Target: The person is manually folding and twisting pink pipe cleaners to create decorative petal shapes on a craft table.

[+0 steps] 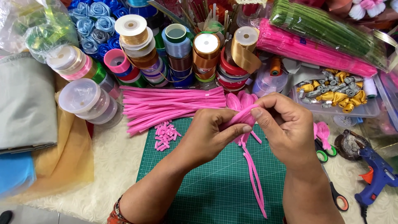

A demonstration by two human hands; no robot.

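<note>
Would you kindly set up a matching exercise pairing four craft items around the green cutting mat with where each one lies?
Things:
1. blue hot glue gun
2. small cut pink pipe-cleaner pieces
3. clear tray of gold and silver ribbon buds
4. pink pipe-cleaner flower

Places:
A. on the green cutting mat, upper left corner
B. pinched between left hand and right hand
C. far right, on the white fluffy cloth
D. below the long pink pipe-cleaner pack

Pairs: 1-C, 2-A, 3-D, 4-B
</note>
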